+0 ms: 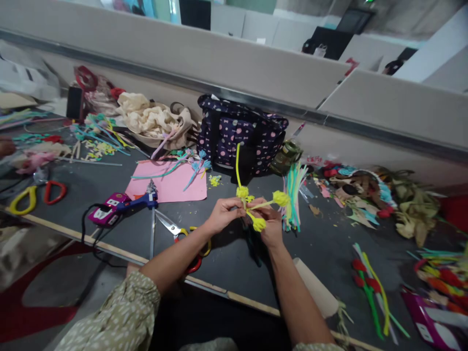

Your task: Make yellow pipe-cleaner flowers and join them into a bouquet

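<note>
Over the middle of the dark table, my left hand [227, 214] and my right hand [271, 225] meet with closed fingers. Between them is a yellow pipe-cleaner flower spray [259, 224], with several fluffy heads on thin stems. One straight yellow stem points up past the fingertips. Part of the spray is hidden by the fingers. Scissors [168, 223] with red and yellow handles lie partly under my left forearm. Beyond my right hand rests a bundle of pastel pipe cleaners [297, 187].
A pink sheet [170, 192] carries blue and lilac pipe-cleaner flowers. Left of it are a blue glue gun [141, 201] and a purple power strip [108, 209]. A patterned navy bag [230, 131] stands behind. Red flowers [365, 275] lie right, with a cardboard tube [316, 287] nearer me.
</note>
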The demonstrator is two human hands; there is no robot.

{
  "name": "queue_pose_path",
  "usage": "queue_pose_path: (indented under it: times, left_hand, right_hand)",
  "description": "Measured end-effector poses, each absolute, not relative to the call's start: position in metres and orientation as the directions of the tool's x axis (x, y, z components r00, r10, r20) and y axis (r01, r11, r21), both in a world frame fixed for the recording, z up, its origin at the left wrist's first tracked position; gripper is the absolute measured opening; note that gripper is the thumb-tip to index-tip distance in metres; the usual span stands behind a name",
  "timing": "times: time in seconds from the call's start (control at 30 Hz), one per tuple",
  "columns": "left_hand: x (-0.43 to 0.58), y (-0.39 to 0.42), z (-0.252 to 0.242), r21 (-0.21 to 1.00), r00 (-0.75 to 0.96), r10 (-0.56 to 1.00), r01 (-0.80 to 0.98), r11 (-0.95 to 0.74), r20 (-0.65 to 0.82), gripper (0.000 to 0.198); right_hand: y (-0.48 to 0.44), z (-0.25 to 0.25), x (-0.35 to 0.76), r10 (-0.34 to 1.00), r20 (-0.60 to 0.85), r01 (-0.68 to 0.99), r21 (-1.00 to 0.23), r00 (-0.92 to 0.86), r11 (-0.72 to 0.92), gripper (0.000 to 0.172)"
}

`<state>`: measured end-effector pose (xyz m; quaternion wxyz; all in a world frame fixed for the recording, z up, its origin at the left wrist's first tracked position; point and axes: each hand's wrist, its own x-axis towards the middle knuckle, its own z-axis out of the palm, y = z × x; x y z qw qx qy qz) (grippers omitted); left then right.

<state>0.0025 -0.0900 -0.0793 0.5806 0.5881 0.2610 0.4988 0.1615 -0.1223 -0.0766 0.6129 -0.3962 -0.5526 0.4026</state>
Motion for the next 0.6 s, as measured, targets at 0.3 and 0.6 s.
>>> queue_pose_path:
  times: [0.3,0.6]
  left_hand:
    - [0.007,-0.089,-0.04,0.928,0.313,0.903,-0.319,-0.191,0.293,0.027]
    - [0.001,-0.111,-0.013,0.915,0.259,0.917,-0.35,-0.203,0.302,0.021]
  right_hand:
    - [-0.121,-0.008,0.162,0.837,0.547,0.152,-0.828,0.009,0.539,0.014]
    - [-0.137,0.03,0.16,0.72,0.68,0.315,-0.658,-0.141,0.684,0.022]
